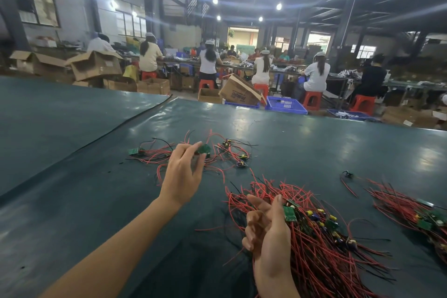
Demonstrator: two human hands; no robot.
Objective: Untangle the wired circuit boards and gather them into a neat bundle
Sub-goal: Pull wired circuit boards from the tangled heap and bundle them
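Note:
A loose tangle of small green circuit boards with red and black wires (225, 152) lies on the dark green table (96, 176). My left hand (183, 172) reaches into it and pinches one green board (204, 149) between thumb and fingers. My right hand (268, 232) lies palm up and half curled at the left side of a big bundle of boards and red wires (321, 237). Its thumb presses a green board (289, 214) of that bundle against the palm.
Another bundle of red-wired boards (416, 210) lies at the right edge, with a single stray board (348, 174) before it. A black seam (121, 126) crosses the table cover. Beyond the far edge stand blue crates (285, 104), cardboard boxes and seated workers.

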